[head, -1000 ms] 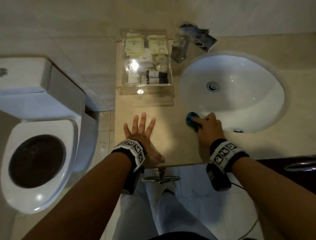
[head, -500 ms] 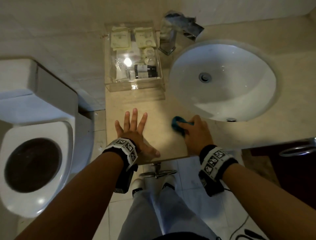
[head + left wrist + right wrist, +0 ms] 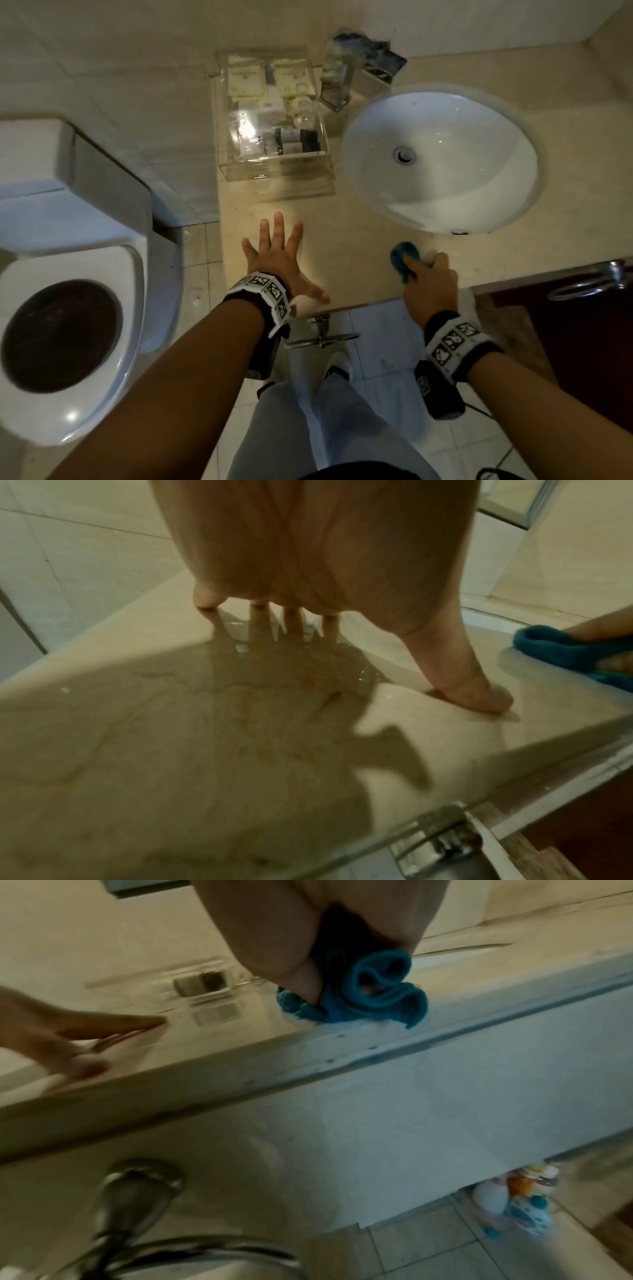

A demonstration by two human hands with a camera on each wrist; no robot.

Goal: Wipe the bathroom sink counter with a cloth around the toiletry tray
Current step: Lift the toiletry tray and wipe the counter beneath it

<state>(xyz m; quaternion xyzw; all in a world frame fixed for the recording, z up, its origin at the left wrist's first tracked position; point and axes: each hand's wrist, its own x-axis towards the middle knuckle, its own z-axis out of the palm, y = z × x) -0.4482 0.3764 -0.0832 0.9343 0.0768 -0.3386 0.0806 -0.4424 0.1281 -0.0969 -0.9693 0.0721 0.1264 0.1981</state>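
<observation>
Currently right hand (image 3: 428,277) holds the bunched blue cloth (image 3: 406,261) against the counter (image 3: 359,233) at its near edge, just below the sink (image 3: 445,192). Left hand (image 3: 277,260) is flat, fingers spread, bracing. Toiletry tray (image 3: 274,171) sits far-left, apart. Judgement: wiping mid-stroke; next sweep should go leftward toward the tray's near side.

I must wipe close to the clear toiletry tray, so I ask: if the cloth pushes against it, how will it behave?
The toiletry tray looks like rigid clear plastic, so it probably slides rather than bends. The counter is glossy, so a light push may move it. The small items lie loose inside and may shift.
</observation>
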